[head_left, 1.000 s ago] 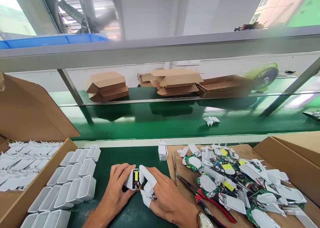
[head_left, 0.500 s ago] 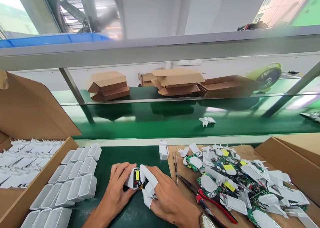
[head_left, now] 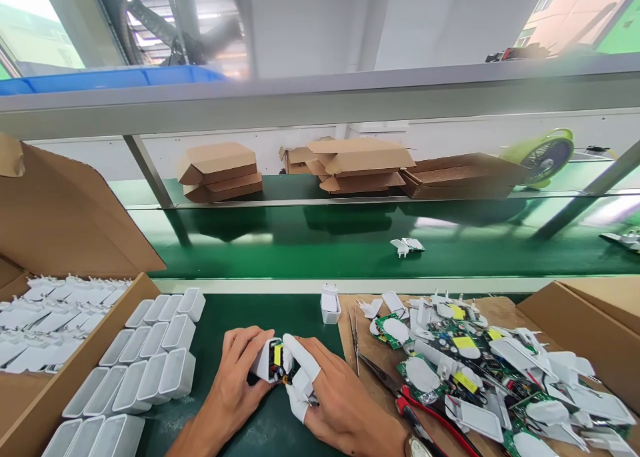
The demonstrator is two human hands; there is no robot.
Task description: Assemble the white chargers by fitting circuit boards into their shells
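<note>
My left hand (head_left: 239,370) is closed around a white plastic charger housing (head_left: 262,362) at the middle of the bench. A circuit board with a yellow-wrapped transformer (head_left: 277,355) shows at the housing's open end. My right hand (head_left: 335,393), with white covers on its thumb and index finger, pinches a white plug part (head_left: 303,382) against that end. Its fingers hide much of the joint between the two parts. Right of my hands lie tweezers (head_left: 355,340) and red-handled pliers (head_left: 407,403).
Rows of white housings (head_left: 127,380) stand left, beside a carton (head_left: 145,290) of white plug parts. Circuit boards and white parts (head_left: 465,350) are heaped on cardboard at right. A small white housing (head_left: 330,305) stands ahead. Behind runs a green conveyor (head_left: 300,243) carrying a plug assembly (head_left: 407,246).
The plug assembly on the conveyor has shifted left. The whole view has slid slightly, while both hands keep nearly the same grip on the charger parts.
</note>
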